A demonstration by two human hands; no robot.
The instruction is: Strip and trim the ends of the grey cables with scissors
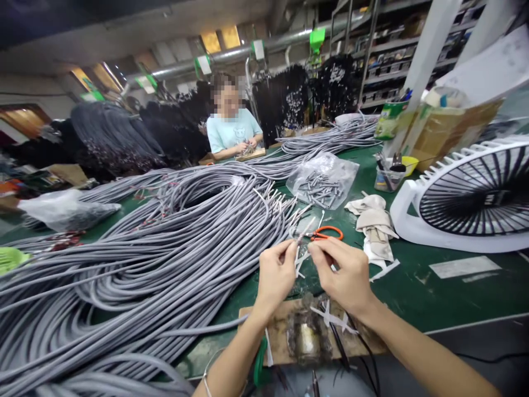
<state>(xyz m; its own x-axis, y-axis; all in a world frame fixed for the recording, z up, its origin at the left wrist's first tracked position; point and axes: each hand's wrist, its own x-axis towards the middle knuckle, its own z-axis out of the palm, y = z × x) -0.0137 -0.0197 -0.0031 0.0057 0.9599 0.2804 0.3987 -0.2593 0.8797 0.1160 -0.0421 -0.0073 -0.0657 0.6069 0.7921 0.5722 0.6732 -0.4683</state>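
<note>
My left hand (276, 275) is closed in a pinch, with a thin, pale cable end (305, 229) rising from its fingertips. Just to its right, my right hand (345, 273) pinches with thumb and forefinger; whatever lies between them is too small to make out. The fingertips of both hands nearly meet. Behind them lie orange-handled scissors (328, 232). A large bundle of grey cables (177, 264) spreads over the left of the table, its whitish ends pointing toward my hands. Below my hands, a wooden board (279, 325) carries a stained metal block (308, 337).
A clear bag of small grey pieces (322, 184) lies behind the scissors. To the right are a crumpled cloth (375, 223), a white fan (467, 193) and a tub of tools (388, 176). Across the table sits another person (233, 129), hands at work.
</note>
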